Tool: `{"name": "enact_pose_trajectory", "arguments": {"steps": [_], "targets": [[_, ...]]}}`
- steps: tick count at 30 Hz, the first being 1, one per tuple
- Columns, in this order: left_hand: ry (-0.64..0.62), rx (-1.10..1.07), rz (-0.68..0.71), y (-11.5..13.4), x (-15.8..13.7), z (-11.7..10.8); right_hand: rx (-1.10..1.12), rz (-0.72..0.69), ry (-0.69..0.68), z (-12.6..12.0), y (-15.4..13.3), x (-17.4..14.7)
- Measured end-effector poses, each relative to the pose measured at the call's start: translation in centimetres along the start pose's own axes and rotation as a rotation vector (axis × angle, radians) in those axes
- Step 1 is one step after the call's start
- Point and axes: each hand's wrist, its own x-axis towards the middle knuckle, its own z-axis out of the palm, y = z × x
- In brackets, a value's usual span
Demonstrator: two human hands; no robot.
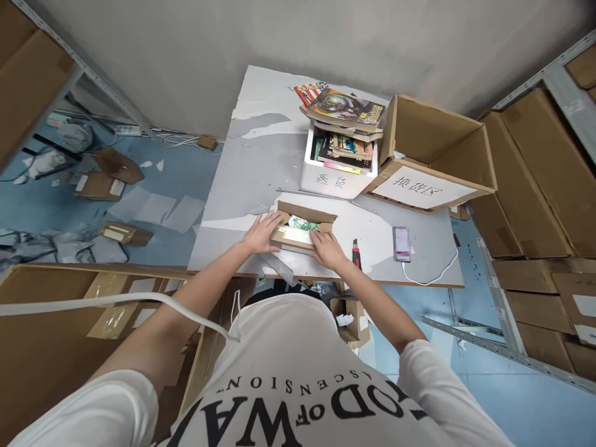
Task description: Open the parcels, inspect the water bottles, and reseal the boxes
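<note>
- We locate the small open carton (311,213) at the centre of the frame, near the front edge of the white-grey table (261,164).
- Our left hand (261,233) touches the carton's left end, fingers extended toward its upper rim and thumb lower down.
- Our right hand (328,249) rests at the carton's right front, its fingertips over the edge.
- The carton thus lies between both sets of fingers; we cannot tell whether either hand grips firmly.
- Inside the carton we see a green-patterned item (303,224), just beyond the right fingertips.
- The red-and-black utility knife (356,254) lies just beside our right wrist, at centre right.
- Farther right, we note a phone (401,243) with a white charging cable (440,272).
- At upper centre, a white bin (338,181) filled with books (344,110) stands behind the carton; a large open box (470,149) stands beside it, limiting room at the rear right.
- At lower left, a white cord (116,298) passes in front of our left arm.
</note>
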Motion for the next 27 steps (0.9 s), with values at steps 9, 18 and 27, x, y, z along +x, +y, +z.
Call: {"name": "enact_pose_trajectory", "arguments": {"steps": [9, 18, 27], "targets": [[-0.037, -0.125, 0.017, -2.5, 0.8, 0.9, 0.081, 0.217, -0.021, -0.6, -0.4, 1.0], [0.099, -0.149, -0.158, -0.3, 0.5, 2.5, -0.025, 0.127, 0.052, 3.0, -2.5, -3.7], [-0.111, 0.078, 0.039, 3.0, 2.0, -3.6, 0.171, 0.028, -0.132, -3.2, 1.3, 0.8]]}}
